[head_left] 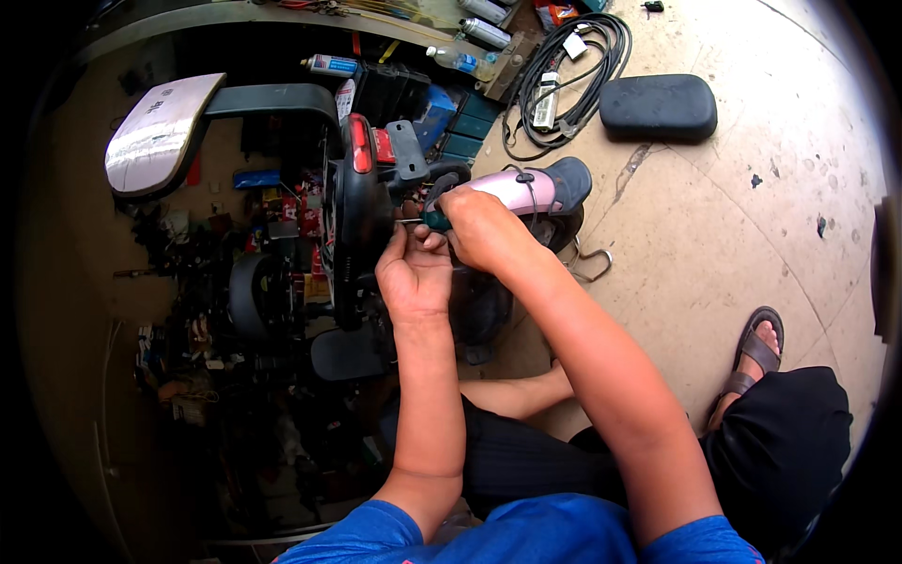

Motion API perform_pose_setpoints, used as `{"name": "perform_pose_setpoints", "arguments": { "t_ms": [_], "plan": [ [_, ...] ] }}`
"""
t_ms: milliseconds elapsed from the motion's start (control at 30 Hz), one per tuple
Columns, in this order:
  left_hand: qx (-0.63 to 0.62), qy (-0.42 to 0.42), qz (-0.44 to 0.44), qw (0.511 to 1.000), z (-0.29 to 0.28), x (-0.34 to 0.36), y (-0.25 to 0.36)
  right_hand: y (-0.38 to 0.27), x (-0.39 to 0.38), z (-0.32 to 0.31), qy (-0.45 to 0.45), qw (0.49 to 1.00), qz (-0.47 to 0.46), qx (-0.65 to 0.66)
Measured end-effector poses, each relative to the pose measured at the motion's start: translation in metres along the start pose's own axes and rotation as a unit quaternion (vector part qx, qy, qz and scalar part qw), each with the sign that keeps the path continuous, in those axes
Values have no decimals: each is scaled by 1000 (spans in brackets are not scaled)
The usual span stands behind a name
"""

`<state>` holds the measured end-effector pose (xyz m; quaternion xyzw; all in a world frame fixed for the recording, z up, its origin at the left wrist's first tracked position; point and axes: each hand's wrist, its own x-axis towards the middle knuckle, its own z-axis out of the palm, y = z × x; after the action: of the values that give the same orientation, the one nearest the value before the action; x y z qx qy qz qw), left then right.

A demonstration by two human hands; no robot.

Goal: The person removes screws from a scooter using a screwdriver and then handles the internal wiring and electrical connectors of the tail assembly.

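Note:
My right hand point(474, 230) is closed on a green-handled screwdriver point(433, 220), its thin shaft pointing left at a black housing point(349, 235) with a red light point(360, 144) on top. My left hand point(411, 268) is turned palm up beside the housing, fingers curled near the screwdriver's tip; what they hold, if anything, is too small to make out. A pink-and-grey body part point(512, 193) with a black cable lies just beyond my right hand, on a black wheeled vehicle. A pale pink padded seat point(155, 136) on a black arm sticks out at upper left.
A black cable coil point(611, 56) with a white power strip point(546, 101) and a black cushion point(658, 108) lie on the tiled floor. Spray cans point(486, 33) and a bottle point(460, 63) stand at the back. Tools and parts clutter the left. My sandalled foot point(758, 352) is at right.

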<state>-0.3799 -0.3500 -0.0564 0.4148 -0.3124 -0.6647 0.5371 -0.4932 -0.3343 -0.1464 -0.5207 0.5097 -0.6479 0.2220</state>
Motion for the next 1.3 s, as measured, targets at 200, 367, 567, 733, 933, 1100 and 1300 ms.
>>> {"name": "perform_pose_setpoints", "arguments": {
  "t_ms": [200,367,567,733,933,1100,1300],
  "plan": [
    [16,3,-3,1000,2,0,1,-7,2,-1,28,999,45,-2],
    [23,1,-5,1000,2,0,1,1,1,-3,-35,999,-4,-1],
    [29,27,-4,999,5,-1,0,-8,2,-1,25,998,61,2],
    [31,12,-10,999,4,-1,2,4,3,-5,-24,999,8,20],
    [30,14,-5,999,0,2,1,-2,2,-4,10,999,30,26],
    [27,9,-4,1000,-1,2,0,4,5,-5,-31,999,4,8],
    [30,15,0,999,0,3,-1,-5,3,-5,11,999,29,18]
  ]
}}
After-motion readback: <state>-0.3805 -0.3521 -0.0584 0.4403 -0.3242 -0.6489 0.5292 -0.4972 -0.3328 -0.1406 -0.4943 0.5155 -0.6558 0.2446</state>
